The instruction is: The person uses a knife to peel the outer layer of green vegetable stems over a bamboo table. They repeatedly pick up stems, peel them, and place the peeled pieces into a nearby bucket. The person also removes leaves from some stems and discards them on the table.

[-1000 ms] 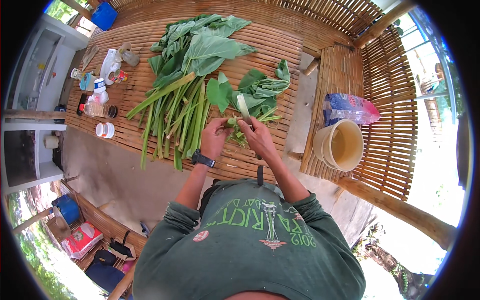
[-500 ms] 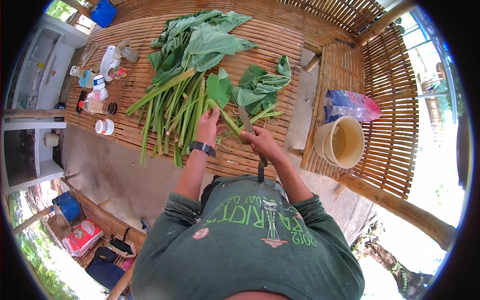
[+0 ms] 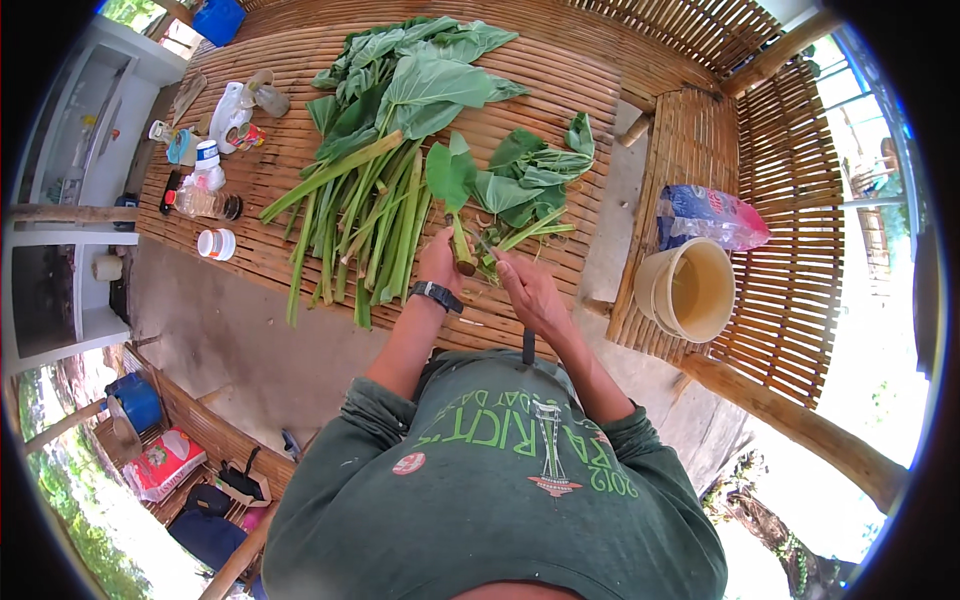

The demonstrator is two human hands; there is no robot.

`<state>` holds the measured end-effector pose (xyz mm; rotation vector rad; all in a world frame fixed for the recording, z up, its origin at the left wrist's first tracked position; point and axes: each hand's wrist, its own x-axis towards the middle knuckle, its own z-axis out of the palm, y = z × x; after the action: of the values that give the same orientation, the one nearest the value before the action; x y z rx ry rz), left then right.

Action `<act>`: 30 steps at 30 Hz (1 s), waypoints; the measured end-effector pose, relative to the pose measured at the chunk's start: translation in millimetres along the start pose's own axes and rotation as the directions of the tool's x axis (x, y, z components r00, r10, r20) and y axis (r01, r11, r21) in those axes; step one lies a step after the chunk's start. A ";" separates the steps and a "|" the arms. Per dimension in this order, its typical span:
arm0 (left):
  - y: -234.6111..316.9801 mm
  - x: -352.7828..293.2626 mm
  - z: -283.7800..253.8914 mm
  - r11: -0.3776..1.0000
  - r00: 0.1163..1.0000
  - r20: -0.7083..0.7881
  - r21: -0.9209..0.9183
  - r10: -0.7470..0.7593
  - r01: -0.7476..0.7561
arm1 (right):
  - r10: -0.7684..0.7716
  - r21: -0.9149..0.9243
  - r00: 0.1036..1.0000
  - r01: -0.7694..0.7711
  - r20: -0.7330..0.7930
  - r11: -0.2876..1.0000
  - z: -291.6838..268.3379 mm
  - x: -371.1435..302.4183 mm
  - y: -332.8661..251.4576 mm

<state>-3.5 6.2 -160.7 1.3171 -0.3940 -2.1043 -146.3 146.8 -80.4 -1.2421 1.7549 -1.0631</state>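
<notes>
My left hand [image 3: 440, 262], with a dark watch on its wrist, is closed around a thick green leaf stalk [image 3: 462, 247]. The stalk's cut end points toward me, and a broad green leaf [image 3: 451, 176] lies at its far end. In my right hand [image 3: 532, 294] is a knife [image 3: 484, 243], its blade close beside the stalk; its handle is mostly hidden by my fingers. Left of my hands lies a large pile of long green stalks [image 3: 345, 235] with big leaves [image 3: 425, 85] at the far end. A smaller bunch of leaves [image 3: 525, 175] sits to the right.
The slatted bamboo table [image 3: 560, 80] carries bottles and jars at its left, among them a clear bottle [image 3: 205, 204] and a white tub [image 3: 216, 244]. On the bamboo bench to the right stand a cream bucket [image 3: 690, 290] and a blue-and-pink plastic bag [image 3: 710, 217].
The stalk has swung from slanting rightward to pointing its cut end toward me. The knife's blade has dropped lower beside it, and my hands have come closer together.
</notes>
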 end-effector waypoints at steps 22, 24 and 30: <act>14.5 -12.5 14.4 1.000 0.999 0.050 -0.019 0.008 -0.007 | -0.038 0.246 0.999 0.031 0.023 0.969 12.1 -7.9 -17.6; 21.6 -23.2 20.3 0.998 0.997 0.076 0.051 0.027 -0.031 | 0.057 0.341 0.998 -0.059 0.018 0.938 3.6 -3.3 -22.4; 40.5 -24.2 -14.1 0.998 0.969 0.236 0.033 -0.065 0.059 | 0.284 0.563 0.935 -0.121 -0.211 0.818 -65.1 19.2 -17.6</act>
<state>30.4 -8.2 -128.2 1.1068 -0.4875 -2.3254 -203.4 139.0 -40.5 -0.5490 1.5765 -1.5314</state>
